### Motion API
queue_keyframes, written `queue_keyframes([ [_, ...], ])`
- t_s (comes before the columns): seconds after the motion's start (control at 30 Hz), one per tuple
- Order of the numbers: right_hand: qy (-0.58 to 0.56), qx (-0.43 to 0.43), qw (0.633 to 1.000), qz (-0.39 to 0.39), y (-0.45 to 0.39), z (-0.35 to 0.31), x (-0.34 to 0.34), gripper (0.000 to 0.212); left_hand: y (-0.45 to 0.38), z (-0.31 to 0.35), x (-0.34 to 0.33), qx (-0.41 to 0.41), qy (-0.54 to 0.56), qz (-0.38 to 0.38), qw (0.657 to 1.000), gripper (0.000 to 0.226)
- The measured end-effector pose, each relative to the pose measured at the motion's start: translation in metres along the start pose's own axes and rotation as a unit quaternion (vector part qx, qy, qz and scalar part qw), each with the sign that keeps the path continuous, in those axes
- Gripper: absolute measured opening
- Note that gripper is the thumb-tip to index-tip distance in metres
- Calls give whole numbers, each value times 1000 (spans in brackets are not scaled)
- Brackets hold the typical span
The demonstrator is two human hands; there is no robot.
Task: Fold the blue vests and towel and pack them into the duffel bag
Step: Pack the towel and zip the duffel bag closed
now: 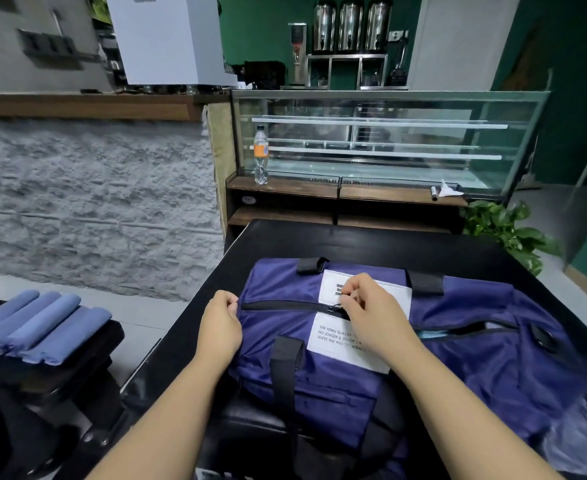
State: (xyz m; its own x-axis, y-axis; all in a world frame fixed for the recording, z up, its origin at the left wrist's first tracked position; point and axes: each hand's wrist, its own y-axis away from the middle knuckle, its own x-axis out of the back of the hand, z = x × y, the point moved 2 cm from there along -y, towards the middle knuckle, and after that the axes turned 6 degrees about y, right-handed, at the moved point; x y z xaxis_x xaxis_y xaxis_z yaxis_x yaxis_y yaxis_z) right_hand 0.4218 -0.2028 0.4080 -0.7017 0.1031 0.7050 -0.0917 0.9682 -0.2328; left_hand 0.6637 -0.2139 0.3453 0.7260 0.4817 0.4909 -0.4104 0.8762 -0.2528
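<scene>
A navy duffel bag (382, 341) lies on a black table (354, 240), filling the frame from the centre toward 5 o'clock, its black webbing handles looping over the top and front. The left hand (220, 326) sits at the bag's 9 o'clock end, fingers curled together and pinching the fabric right where the top zipper (285, 305) begins. The right hand (371, 310) is over the bag's middle, thumb and forefinger pressed together on the zipper pull (335, 306), just below a white patch (333, 284) and above a second white label (340, 337) printed with black text. From the pull toward 9 o'clock the zipper teeth look closed; toward 3 o'clock a dark gap runs along the bag with a sliver of light blue showing inside. At 8 o'clock, well apart from the bag, a row of folded blue cloths (39, 323) rests on a dark seat or stool; whether these are vests or towel cannot be told. At 12 o'clock beyond the table stands a glass display case (389, 140), with a plastic bottle (261, 155) bearing an orange label on its wooden ledge, and a leafy green plant (507, 230) at 2 o'clock.
</scene>
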Motion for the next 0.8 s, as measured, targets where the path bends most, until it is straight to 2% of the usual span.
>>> queue_keyframes([
  [0.17,-6,-34,999,37,19,18,27,13,4,3,6,13,-20,-10,1000,16],
  [0.27,-30,-44,996,68,32,26,43,13,19,25,5,-13,-99,36,994,12],
  [0.33,-43,-38,996,70,38,27,47,14,40,55,-7,-57,-125,50,989,25],
  [0.4,-50,-35,996,65,43,24,46,16,66,84,-26,-117,-127,9,985,34],
  [0.47,-57,-34,995,71,48,20,45,17,89,104,-45,-216,-167,-18,962,40],
  [0.53,-62,-29,994,83,53,17,46,18,103,115,-60,-288,-222,-37,931,57],
  [0.6,-67,-25,994,88,58,13,46,19,110,121,-68,-286,-255,-15,924,69],
  [0.67,-66,-18,993,92,65,12,45,19,116,125,-68,-258,-271,-21,927,70],
  [0.73,-58,-2,994,95,72,14,46,15,120,122,-66,-258,-274,-52,925,63],
  [0.8,-66,8,993,98,77,17,48,13,117,119,-63,-242,-224,-102,939,54],
])
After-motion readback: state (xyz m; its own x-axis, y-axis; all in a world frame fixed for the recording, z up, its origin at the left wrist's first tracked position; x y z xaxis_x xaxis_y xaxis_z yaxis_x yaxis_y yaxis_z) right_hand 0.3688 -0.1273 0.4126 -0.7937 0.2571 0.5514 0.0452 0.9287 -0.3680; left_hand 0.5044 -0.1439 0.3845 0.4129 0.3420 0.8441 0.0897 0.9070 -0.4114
